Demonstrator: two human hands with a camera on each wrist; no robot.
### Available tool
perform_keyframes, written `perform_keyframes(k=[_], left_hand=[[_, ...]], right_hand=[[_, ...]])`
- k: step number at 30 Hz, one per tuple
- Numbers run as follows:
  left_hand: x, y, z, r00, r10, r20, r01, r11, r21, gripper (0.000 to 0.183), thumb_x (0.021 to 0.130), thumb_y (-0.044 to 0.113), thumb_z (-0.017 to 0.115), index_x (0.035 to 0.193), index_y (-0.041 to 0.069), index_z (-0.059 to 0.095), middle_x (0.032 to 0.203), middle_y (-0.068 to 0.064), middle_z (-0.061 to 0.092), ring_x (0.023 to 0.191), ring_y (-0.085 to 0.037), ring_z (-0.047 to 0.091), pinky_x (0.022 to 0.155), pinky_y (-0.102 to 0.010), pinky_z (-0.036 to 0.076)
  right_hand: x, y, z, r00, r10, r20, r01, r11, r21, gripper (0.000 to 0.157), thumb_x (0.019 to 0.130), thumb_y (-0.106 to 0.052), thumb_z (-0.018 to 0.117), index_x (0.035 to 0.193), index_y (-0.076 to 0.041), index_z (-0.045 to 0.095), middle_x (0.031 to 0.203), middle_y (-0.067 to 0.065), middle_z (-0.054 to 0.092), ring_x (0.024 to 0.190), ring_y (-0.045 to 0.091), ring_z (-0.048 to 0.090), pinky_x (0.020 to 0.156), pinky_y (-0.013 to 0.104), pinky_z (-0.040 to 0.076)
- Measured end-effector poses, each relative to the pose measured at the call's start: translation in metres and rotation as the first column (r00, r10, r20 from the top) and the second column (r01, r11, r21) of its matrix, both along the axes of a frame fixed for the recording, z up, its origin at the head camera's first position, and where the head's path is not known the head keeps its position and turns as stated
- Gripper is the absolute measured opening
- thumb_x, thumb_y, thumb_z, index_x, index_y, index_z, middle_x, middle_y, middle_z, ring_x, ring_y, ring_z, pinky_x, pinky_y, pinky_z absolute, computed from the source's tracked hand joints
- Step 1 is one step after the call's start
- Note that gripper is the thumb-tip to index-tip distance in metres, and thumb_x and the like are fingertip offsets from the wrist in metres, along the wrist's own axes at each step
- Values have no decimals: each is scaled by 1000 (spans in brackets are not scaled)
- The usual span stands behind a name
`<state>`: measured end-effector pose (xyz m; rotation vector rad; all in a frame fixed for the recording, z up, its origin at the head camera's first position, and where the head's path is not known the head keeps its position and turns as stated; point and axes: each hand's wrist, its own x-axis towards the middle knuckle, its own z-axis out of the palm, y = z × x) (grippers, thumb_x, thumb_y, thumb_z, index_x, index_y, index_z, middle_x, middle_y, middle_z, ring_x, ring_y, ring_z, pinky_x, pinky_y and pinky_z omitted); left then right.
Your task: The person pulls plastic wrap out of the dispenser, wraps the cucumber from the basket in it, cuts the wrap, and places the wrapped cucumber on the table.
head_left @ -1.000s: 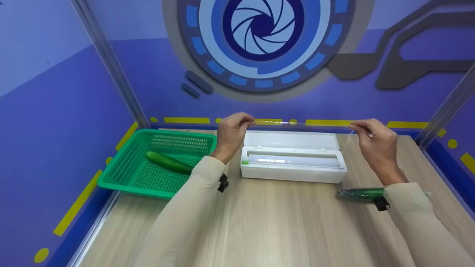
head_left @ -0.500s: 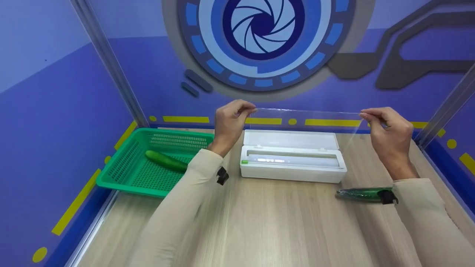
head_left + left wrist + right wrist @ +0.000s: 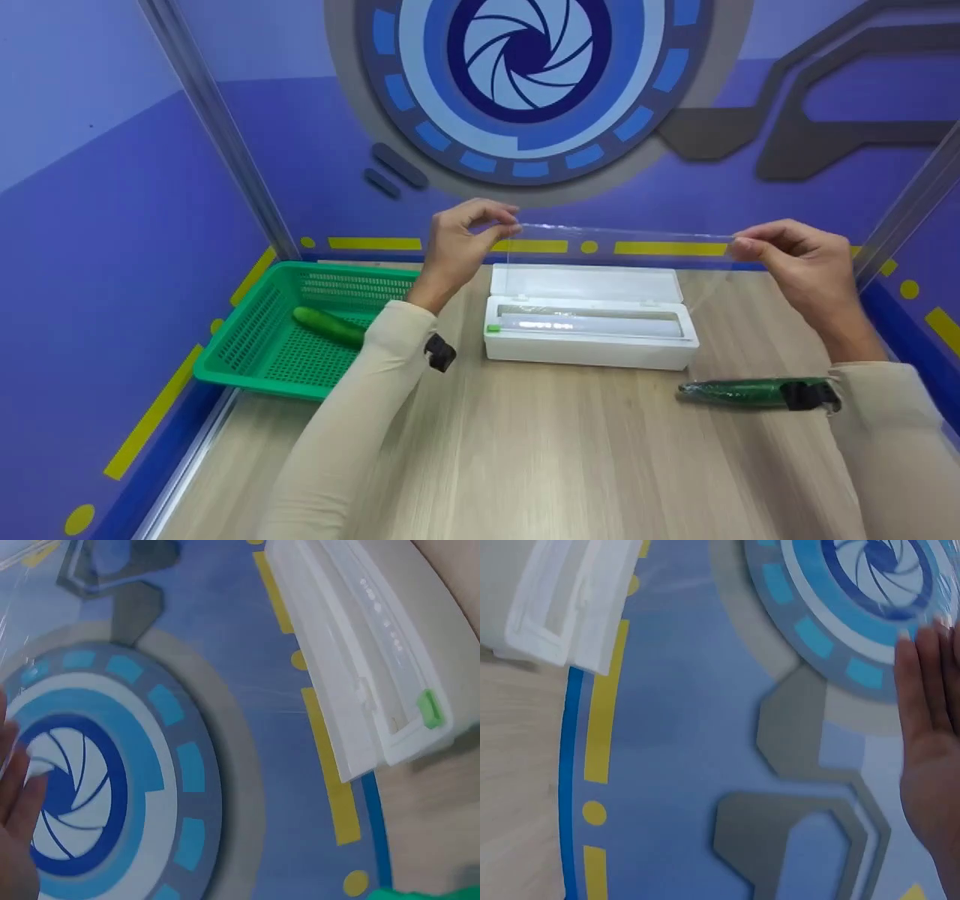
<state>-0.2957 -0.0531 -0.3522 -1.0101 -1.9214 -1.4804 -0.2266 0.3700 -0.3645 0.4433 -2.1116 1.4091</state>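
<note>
A clear sheet of plastic wrap (image 3: 622, 244) stretches between both hands, above a white wrap dispenser box (image 3: 589, 352) whose lid (image 3: 585, 283) stands raised at the back. Between thumb and fingertips my left hand (image 3: 461, 236) pinches the sheet's left upper corner; my right hand (image 3: 810, 270) pinches the right one. Inside the box lies the roll (image 3: 592, 325), with a small green slider (image 3: 493, 328) at the left end. In the left wrist view the box (image 3: 420, 622) and part of the left hand (image 3: 15, 810) show; the right hand (image 3: 934, 720) appears at the right wrist view's edge.
A green plastic basket (image 3: 262, 382) holding one cucumber (image 3: 328, 326) stands on the left of the wooden table (image 3: 577, 450). Near the right forearm lies a cucumber in clear wrap (image 3: 739, 392), partly covered by the wrist camera. Blue printed walls (image 3: 285, 150) enclose the table.
Both hands have risen, pulling the wrap up from the box into a taller sheet. The right hand has also shifted to the right, and the left slightly to the left.
</note>
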Motion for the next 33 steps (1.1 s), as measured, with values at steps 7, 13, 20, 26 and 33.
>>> perform_keyframes(k=[7,13,20,26,33], left_hand=[[9,-25,4,873,-310,376,342,939,-22,5,92,0,82,96,-2,81,93,-14,79,86,-29,76,83,-44,62],[14,-35,-8,699,-434,568,554,831,-45,11,93,4,82,97,-6,79,93,-17,78,81,-26,76,77,-41,63],[28,-31,-30,532,-362,766,730,654,-198,9,91,7,84,96,0,80,95,-15,78,81,-25,75,73,-39,63],[37,-18,-66,451,-274,850,817,510,-269,16,91,10,83,98,-5,79,90,-11,79,79,-20,76,72,-36,63],[51,-4,-104,397,-122,910,849,426,-313,8,92,4,83,95,-3,79,85,-8,79,76,-15,76,69,-31,62]], right_hand=[[7,29,-8,798,555,234,-544,831,-114,14,100,21,54,102,16,67,93,12,75,84,21,75,82,30,61],[9,34,-24,547,745,383,-763,631,-138,27,100,22,49,104,5,70,99,9,74,89,21,75,83,36,62],[17,23,-60,287,798,530,-880,439,-184,21,100,18,54,103,5,69,94,12,72,87,16,71,80,36,59],[28,13,-97,192,744,640,-843,459,-281,9,102,11,59,102,12,68,94,6,77,84,12,73,75,30,61],[41,6,-127,246,638,730,-817,542,-199,8,98,2,69,100,10,71,91,1,77,80,8,69,72,26,58]])
